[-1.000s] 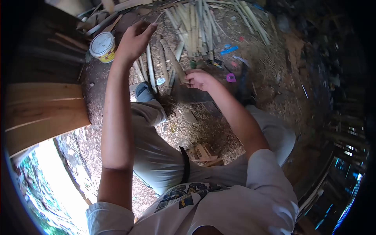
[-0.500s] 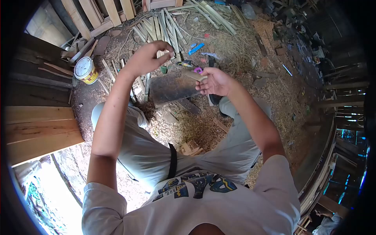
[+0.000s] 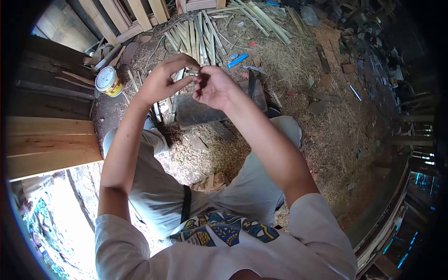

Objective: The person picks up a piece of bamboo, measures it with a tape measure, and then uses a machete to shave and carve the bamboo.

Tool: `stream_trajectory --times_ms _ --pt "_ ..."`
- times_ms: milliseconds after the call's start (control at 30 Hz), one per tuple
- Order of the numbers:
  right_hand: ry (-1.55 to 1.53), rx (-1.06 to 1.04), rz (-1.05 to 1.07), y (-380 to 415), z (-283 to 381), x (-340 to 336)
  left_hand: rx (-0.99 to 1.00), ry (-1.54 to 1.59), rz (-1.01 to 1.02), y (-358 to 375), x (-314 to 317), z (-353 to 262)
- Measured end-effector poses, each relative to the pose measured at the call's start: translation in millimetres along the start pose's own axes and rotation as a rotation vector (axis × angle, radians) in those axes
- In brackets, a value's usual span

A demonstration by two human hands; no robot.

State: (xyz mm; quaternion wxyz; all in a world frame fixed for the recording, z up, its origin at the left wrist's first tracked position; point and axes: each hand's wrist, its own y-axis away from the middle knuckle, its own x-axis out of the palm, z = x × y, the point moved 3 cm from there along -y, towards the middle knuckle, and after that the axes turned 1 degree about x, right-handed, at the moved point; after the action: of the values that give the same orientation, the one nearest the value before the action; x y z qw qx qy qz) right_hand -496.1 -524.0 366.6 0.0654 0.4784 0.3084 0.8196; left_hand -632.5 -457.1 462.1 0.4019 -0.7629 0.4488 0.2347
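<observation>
Both hands look about touching over the board's (image 3: 200,112) far side, left (image 3: 163,79) curled round, right (image 3: 214,88) bunched with fingers bent in, but they hide whatever's between them so I honestly can't tell if either's pinching anything. Board's lying flat on the ground just past the knees, probably to stay in easy reach, and the strips (image 3: 192,39) are fanned out beyond it, maybe to keep them handy.

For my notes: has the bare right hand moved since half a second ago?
Yes, the right hand moved leftward, nearer the round, white-lidded yellow bucket.
</observation>
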Motion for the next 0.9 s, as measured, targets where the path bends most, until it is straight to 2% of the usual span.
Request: stream_trajectory --times_ms 133,267,367,467,500,633,733,900 --pt "0.024 0.015 0.034 0.1 -1.9 13.8 -0.084 -0.081 -0.106 11.6 -5.6 -4.4" --pt "0.055 0.055 0.072 10.2 -2.6 22.4 -0.119 -0.209 -0.354 32.6 -5.9 -4.8" --pt "0.166 -0.077 -0.015 13.0 3.3 17.3 -0.226 -0.206 -0.443 45.1 -3.8 4.4" --pt "0.233 -0.18 -0.043 19.7 19.9 10.3 -0.227 -0.256 -0.452 44.9 -9.6 11.2" --pt "0.212 -0.191 -0.037 23.7 24.7 6.8 -0.278 -0.213 -0.421 42.0 -12.1 13.8" --pt "0.248 -0.296 -0.067 33.2 46.7 -18.8 -0.254 -0.202 -0.343 23.4 -16.6 22.0" --pt "0.308 -0.39 -0.151 44.0 60.0 -35.6 -0.281 -0.125 -0.281 13.7 -13.9 27.4" --pt "0.443 -0.538 -0.324 47.3 56.1 -58.1 -0.187 -0.118 -0.213 2.8 11.1 47.6"
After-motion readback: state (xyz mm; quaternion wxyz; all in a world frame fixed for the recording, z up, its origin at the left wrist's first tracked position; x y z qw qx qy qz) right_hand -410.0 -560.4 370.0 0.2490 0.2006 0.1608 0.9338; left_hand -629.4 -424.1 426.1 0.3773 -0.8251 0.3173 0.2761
